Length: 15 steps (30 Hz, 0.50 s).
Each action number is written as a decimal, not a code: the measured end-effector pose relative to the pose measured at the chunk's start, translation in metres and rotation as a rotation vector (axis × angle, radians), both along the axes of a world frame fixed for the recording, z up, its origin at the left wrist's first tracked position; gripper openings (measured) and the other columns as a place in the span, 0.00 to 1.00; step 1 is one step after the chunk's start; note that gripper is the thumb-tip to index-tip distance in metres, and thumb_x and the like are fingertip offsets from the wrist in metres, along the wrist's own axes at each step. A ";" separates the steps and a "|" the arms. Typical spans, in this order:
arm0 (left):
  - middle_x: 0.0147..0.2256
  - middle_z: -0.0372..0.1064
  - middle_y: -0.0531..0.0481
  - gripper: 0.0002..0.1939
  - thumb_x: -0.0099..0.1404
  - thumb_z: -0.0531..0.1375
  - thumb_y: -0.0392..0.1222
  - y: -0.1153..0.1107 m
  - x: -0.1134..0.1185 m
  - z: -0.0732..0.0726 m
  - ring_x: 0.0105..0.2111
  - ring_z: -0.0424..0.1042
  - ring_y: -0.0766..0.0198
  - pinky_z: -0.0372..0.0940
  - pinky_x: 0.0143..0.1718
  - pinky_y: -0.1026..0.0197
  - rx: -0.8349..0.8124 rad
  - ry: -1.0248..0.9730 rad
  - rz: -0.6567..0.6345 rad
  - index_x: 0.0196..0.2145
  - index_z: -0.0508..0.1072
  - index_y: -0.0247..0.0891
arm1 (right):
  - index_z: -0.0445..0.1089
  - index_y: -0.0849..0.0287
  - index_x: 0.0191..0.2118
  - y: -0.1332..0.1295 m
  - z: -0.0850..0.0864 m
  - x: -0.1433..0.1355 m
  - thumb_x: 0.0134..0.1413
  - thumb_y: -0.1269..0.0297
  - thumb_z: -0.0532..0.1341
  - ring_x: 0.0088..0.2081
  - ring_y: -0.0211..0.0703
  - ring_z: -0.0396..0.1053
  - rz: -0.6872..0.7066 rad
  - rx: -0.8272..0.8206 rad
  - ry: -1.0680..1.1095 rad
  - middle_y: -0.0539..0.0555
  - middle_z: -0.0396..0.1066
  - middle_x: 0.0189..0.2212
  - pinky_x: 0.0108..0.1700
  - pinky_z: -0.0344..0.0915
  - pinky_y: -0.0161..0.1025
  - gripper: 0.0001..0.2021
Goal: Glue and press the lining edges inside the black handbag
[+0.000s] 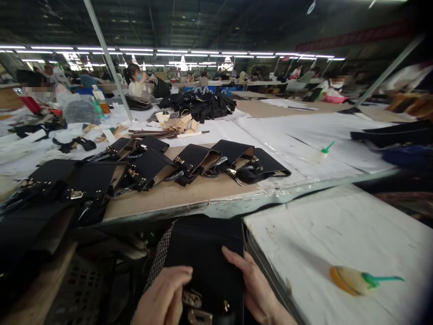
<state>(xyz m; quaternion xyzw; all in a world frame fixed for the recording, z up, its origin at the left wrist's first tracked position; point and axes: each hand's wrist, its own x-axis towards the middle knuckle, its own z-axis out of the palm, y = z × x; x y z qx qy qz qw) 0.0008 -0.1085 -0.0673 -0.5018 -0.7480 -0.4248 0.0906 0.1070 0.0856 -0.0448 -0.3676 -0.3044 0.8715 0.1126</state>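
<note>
Both hands hold a black bag [206, 243] at bottom centre of the frame: left hand [167, 293] with fingers bent at its left side, right hand [253, 284] angled inward, thumb extended over its face. Gold-toned clasp [200, 317] sits between them, near the lower edge.

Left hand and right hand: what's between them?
Head view: black bag between left hand and right hand, its metal fittings showing lower down.
</note>
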 end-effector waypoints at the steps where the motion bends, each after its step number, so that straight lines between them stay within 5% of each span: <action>1: 0.47 0.78 0.43 0.16 0.70 0.51 0.30 -0.003 -0.012 0.001 0.47 0.78 0.58 0.77 0.45 0.58 -0.045 0.010 0.059 0.50 0.70 0.43 | 0.76 0.62 0.47 -0.001 -0.002 -0.001 0.49 0.59 0.73 0.43 0.56 0.79 -0.022 -0.019 -0.019 0.58 0.82 0.39 0.48 0.74 0.46 0.20; 5: 0.50 0.77 0.42 0.22 0.67 0.48 0.27 0.001 -0.024 -0.006 0.50 0.76 0.53 0.75 0.50 0.51 -0.203 0.265 0.170 0.53 0.73 0.38 | 0.75 0.64 0.51 -0.004 -0.005 -0.003 0.49 0.58 0.74 0.44 0.57 0.79 -0.057 -0.081 -0.053 0.59 0.82 0.39 0.48 0.75 0.47 0.25; 11: 0.42 0.80 0.46 0.16 0.70 0.51 0.30 0.005 0.020 -0.011 0.43 0.79 0.60 0.75 0.48 0.61 -0.132 0.355 -0.123 0.49 0.76 0.39 | 0.74 0.64 0.53 -0.003 -0.018 0.004 0.47 0.57 0.74 0.43 0.58 0.79 -0.135 -0.130 -0.115 0.58 0.83 0.39 0.46 0.77 0.46 0.28; 15: 0.54 0.75 0.41 0.19 0.72 0.55 0.45 0.008 0.006 0.008 0.54 0.74 0.53 0.73 0.52 0.53 -0.234 0.362 -0.189 0.56 0.71 0.34 | 0.75 0.64 0.52 -0.005 -0.017 0.005 0.44 0.57 0.75 0.43 0.60 0.80 -0.126 -0.135 -0.112 0.58 0.83 0.39 0.47 0.77 0.49 0.29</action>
